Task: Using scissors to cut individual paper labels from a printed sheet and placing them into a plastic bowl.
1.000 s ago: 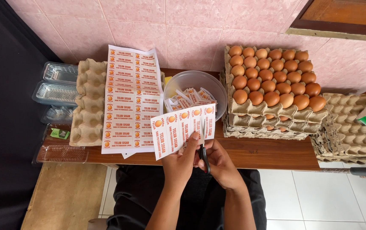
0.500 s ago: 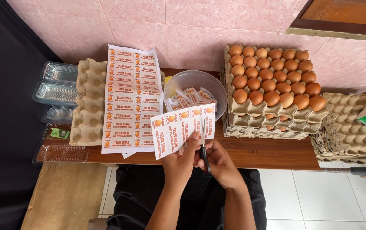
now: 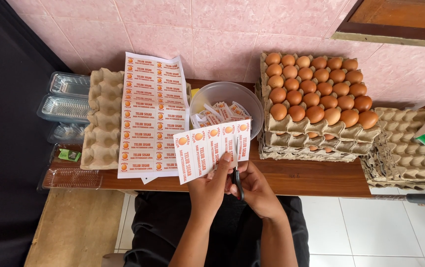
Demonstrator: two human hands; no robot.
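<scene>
My left hand (image 3: 208, 190) holds up a white strip of printed labels (image 3: 207, 151) with orange round marks, just above the wooden table's front edge. My right hand (image 3: 257, 190) grips black-handled scissors (image 3: 237, 179), whose blades reach up into the strip near its right end. Behind the strip stands a clear plastic bowl (image 3: 212, 95) holding several cut labels (image 3: 220, 112). Large uncut label sheets (image 3: 154, 116) lie to the left, partly over empty egg trays.
A stack of cardboard trays topped with brown eggs (image 3: 316, 96) sits right of the bowl. Empty egg trays (image 3: 102, 118) lie at the left, more empty trays (image 3: 405, 148) at the right. Clear plastic boxes (image 3: 66, 101) sit far left. Pink tiled wall (image 3: 212, 29) behind.
The label strip has shifted very slightly in my hands; both hands stay in the same place with the scissors at the strip.
</scene>
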